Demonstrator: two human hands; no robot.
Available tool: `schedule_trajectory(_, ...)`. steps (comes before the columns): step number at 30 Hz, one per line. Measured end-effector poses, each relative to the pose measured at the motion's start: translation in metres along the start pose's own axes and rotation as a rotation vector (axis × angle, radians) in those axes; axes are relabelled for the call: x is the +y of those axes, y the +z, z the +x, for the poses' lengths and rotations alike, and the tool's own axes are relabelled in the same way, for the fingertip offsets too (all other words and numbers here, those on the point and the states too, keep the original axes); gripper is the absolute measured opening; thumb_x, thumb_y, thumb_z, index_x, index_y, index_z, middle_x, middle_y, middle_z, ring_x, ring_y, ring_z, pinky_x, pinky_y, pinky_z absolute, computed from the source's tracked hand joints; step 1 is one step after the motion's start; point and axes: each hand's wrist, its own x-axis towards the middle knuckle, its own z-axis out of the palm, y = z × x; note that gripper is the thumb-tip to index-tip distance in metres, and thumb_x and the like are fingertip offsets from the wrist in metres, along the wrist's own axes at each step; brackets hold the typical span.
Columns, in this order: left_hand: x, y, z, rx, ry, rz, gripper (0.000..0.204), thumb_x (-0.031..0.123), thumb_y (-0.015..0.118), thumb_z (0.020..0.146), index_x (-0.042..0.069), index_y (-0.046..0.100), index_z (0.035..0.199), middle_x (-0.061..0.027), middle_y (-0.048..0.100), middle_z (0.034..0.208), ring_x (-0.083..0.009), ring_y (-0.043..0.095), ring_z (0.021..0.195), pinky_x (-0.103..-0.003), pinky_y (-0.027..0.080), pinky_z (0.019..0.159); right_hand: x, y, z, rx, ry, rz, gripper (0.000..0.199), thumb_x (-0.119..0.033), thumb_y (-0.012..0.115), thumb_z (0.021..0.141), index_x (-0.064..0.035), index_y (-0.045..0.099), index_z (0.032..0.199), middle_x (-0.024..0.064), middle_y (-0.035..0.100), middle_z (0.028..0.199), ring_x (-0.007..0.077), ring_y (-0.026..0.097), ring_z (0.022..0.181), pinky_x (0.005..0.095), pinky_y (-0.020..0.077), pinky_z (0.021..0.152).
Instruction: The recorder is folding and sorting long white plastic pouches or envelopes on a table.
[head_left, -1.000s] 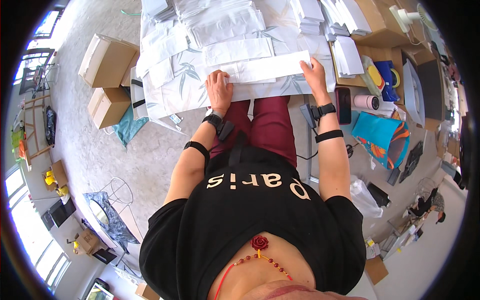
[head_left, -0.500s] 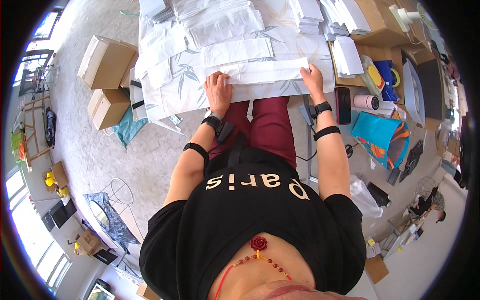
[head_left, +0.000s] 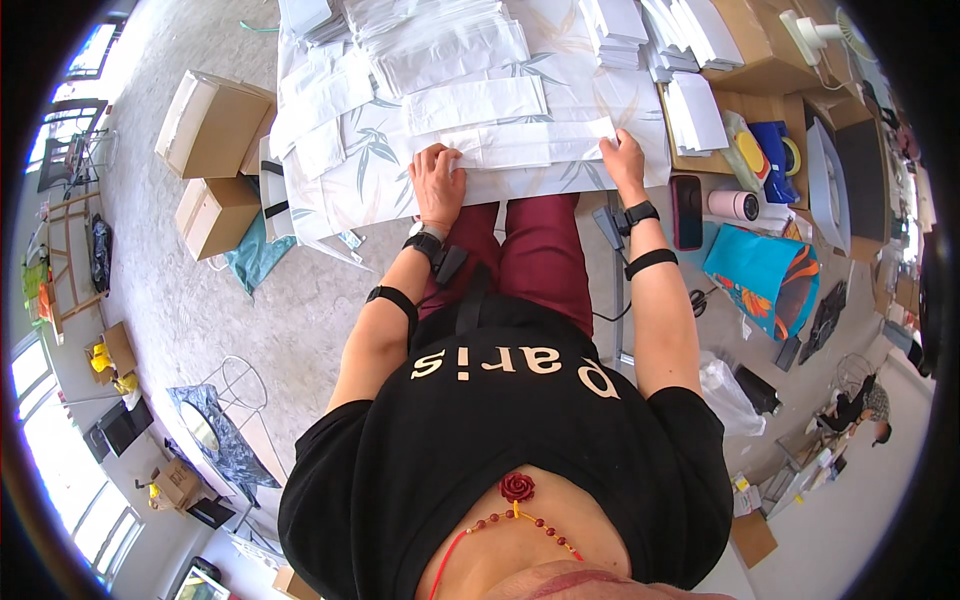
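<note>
A long, flat, white strip of thin folded sheet (head_left: 530, 145) lies along the near edge of the table, stretched between my hands. Its material, film or paper, is hard to tell. My left hand (head_left: 437, 185) is curled, with its fingertips at the strip's left end. At the other end, my right hand (head_left: 625, 162) pinches the right corner between thumb and fingers. Just beyond lies a similar shorter white piece (head_left: 475, 104). Farther back is a layered pile of white sheets (head_left: 440, 50), and more loose white pieces (head_left: 322, 95) lie to the left.
The table has a leaf-patterned cover (head_left: 375, 195). Stacks of white folded pieces (head_left: 695, 110) stand at the right, by cardboard boxes. A phone (head_left: 686, 212), a pink bottle (head_left: 733, 205) and a blue bag (head_left: 765, 275) are beside my right arm. Cardboard boxes (head_left: 215, 125) stand left of the table.
Almost nothing differs. My right hand and the strip's right end have shifted very slightly; my left hand stays in place.
</note>
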Motion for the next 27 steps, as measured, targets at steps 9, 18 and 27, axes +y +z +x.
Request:
schedule_trajectory(9,0.002,-0.002,0.0,0.0,-0.004,-0.011,0.031,0.004,0.071,0.074,0.012,0.066,0.104,-0.0074,0.06,0.112,-0.0311,0.055,0.109,-0.045,0.04,0.097,-0.003,-0.001,-0.003,0.002,-0.005,-0.045,0.039,-0.027,0.065,0.089,0.0015,0.069,0.116,0.0282,0.072,0.11,0.0441,0.069,0.105,0.0474,0.0536,0.092)
schedule_trajectory(18,0.0,-0.002,-0.001,-0.003,-0.013,-0.006,0.031,0.005,0.072,0.074,0.012,0.066,0.104,-0.0076,0.06,0.113,-0.0313,0.054,0.11,-0.045,0.04,0.097,-0.059,-0.005,-0.021,0.295,-0.298,-0.287,0.036,-0.011,0.077,0.082,-0.0071,0.06,0.113,0.0167,0.061,0.111,0.0365,0.06,0.109,0.0473,0.0498,0.091)
schedule_trajectory(27,0.002,0.0,0.0,-0.005,-0.022,0.005,0.03,0.004,0.071,0.076,0.012,0.067,0.104,-0.0078,0.061,0.113,-0.031,0.056,0.111,-0.044,0.041,0.098,-0.147,0.064,-0.05,-0.235,-0.565,0.234,0.018,-0.005,0.072,0.086,-0.0048,0.062,0.102,0.0151,0.064,0.102,0.0365,0.063,0.102,0.0453,0.0516,0.09)
